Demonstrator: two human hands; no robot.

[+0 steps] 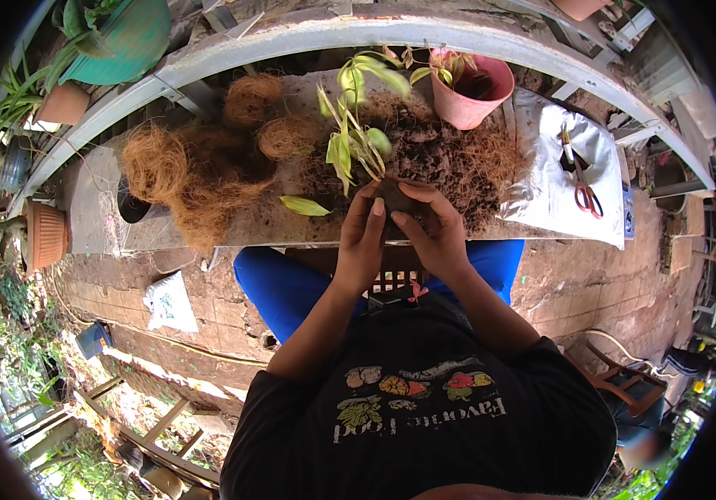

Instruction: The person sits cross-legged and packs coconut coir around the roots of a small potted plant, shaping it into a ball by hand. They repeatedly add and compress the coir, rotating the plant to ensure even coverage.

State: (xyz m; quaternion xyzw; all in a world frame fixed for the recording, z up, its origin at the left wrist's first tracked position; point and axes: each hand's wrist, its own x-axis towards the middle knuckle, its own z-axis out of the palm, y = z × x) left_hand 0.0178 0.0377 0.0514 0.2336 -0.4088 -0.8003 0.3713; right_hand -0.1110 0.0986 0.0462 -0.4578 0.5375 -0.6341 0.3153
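Note:
Both of my hands are wrapped round the dark root ball (393, 202) of a small leafy plant (356, 137), just above the table's near edge. My left hand (362, 233) presses its left side, thumb upright along the front. On the other side my right hand (439, 223) curls over the soil, its thumb close to the left one. The plant's pale stems lean up and to the left, with green and yellowish leaves. A loose yellow-green leaf (305, 206) lies left of my hands. Dark potting soil (433, 154) mixed with fibre is spread behind them.
Brown coconut fibre (200, 187) is heaped at the left. A pink pot (475, 90) with a plant stands at the back. On a white sack (554, 167) to the right lie scissors (586, 198) and a knife-like tool (567, 146). A metal rail (308, 40) runs behind the table.

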